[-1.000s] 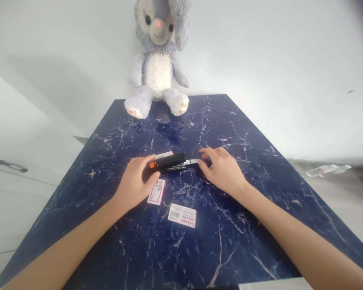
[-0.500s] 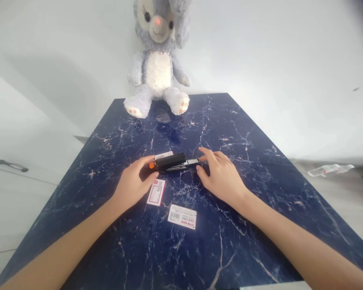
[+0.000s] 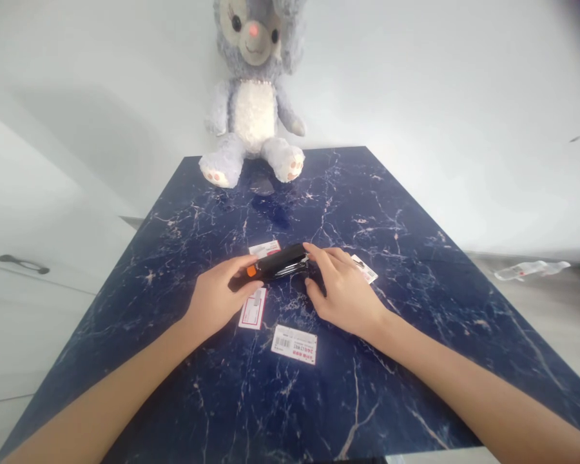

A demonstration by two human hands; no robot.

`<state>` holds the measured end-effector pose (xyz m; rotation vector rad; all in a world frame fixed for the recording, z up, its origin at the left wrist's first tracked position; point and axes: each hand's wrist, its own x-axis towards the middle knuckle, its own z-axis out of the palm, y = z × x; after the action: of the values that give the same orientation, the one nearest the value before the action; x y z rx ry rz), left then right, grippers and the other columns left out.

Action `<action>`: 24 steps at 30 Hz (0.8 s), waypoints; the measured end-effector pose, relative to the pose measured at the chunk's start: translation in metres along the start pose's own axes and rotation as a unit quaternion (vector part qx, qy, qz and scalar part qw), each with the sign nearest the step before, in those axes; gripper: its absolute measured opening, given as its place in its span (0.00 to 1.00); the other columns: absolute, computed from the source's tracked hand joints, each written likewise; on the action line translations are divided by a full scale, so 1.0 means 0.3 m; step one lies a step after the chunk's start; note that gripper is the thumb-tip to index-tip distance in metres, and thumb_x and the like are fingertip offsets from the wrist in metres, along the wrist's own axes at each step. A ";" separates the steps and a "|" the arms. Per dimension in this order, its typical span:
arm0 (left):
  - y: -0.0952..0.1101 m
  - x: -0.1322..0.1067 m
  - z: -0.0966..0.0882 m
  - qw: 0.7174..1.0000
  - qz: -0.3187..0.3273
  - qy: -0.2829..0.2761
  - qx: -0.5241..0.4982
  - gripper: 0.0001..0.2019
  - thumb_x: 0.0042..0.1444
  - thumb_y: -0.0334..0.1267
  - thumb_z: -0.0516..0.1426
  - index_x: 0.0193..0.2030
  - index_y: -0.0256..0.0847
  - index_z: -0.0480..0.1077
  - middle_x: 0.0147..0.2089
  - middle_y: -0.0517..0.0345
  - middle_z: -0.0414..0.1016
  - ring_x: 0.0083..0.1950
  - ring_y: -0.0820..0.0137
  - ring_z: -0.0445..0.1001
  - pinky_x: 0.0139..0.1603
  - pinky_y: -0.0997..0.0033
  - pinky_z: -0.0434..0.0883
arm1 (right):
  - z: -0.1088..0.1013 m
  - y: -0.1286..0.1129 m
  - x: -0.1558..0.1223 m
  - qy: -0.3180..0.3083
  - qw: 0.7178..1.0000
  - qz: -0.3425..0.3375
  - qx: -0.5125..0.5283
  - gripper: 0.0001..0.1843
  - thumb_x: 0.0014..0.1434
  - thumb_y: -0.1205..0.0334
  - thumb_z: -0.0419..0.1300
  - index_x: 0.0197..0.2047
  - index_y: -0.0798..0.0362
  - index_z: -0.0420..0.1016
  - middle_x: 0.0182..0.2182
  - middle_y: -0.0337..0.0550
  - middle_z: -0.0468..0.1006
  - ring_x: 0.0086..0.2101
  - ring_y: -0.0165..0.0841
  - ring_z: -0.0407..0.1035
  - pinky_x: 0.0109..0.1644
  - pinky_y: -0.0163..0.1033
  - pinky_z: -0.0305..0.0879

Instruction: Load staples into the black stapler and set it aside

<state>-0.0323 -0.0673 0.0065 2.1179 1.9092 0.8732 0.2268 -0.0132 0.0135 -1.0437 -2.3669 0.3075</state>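
Observation:
A black stapler with an orange rear end lies slightly slanted between my two hands, above the table. My left hand is closed on its orange end, thumb on the near side and fingers on the far side. At the stapler's front end, my right hand has its index finger against the tip and its thumb just below; its other fingers are partly hidden. A small red-and-white box lies beside my left thumb. Nearer to me lies a white card-like box with red print and a barcode.
Another small white-and-red box sits behind the stapler. A white card shows past my right hand. A grey plush toy sits at the far edge of the blue marbled table. Clear plastic lies beyond the right edge.
The silver staple tray that stuck out of the stapler's front has slid inside. My right hand has moved left against the tip, and the white card behind it now shows.

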 end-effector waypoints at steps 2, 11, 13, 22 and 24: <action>0.016 -0.006 0.006 1.000 0.011 0.005 0.005 0.21 0.56 0.41 0.66 0.57 0.50 0.72 0.49 0.57 0.81 0.45 0.60 0.81 0.50 0.58 0.76 | 0.004 -0.018 -0.006 -0.006 0.999 0.015 0.032 0.39 0.61 0.62 0.58 0.72 0.57 0.51 0.53 0.58 0.76 0.56 0.51 0.66 0.59 0.57 0.67; 0.106 -0.063 0.019 0.987 0.119 -0.082 -0.064 0.28 0.55 0.41 0.67 0.62 0.49 0.68 0.54 0.55 0.77 0.50 0.64 0.80 0.50 0.64 0.78 | 0.015 -0.028 -0.011 -0.072 0.978 0.116 0.158 0.67 0.50 0.37 0.69 0.77 0.47 0.30 0.70 0.58 0.54 0.66 0.56 0.54 0.65 0.64 0.59; 0.105 -0.063 0.006 0.980 0.130 -0.120 -0.091 0.29 0.56 0.39 0.66 0.64 0.51 0.67 0.58 0.54 0.76 0.54 0.63 0.79 0.56 0.62 0.78 | 0.012 -0.017 -0.010 -0.097 0.978 0.099 0.156 0.71 0.46 0.35 0.70 0.77 0.47 0.27 0.71 0.58 0.51 0.68 0.57 0.51 0.67 0.64 0.57; 0.104 -0.057 0.039 0.938 0.029 -0.180 -0.296 0.24 0.61 0.31 0.59 0.63 0.51 0.70 0.64 0.54 0.73 0.52 0.64 0.81 0.55 0.61 0.80 | 0.019 -0.015 -0.027 -0.151 0.978 0.014 0.144 0.79 0.41 0.46 0.75 0.75 0.45 0.17 0.73 0.56 0.40 0.70 0.60 0.42 0.69 0.65 0.51; 0.107 -0.058 0.042 0.929 0.018 -0.190 -0.317 0.24 0.63 0.30 0.56 0.64 0.50 0.69 0.63 0.54 0.74 0.54 0.64 0.80 0.57 0.59 0.79 | 0.020 -0.014 -0.025 -0.144 0.979 0.008 0.144 0.77 0.43 0.47 0.74 0.76 0.45 0.18 0.72 0.56 0.44 0.68 0.60 0.45 0.68 0.65 0.54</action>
<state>0.0014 -0.0860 0.0065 1.7579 1.1879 0.8556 0.2249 -0.0216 0.0073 -0.9290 -2.4654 0.8305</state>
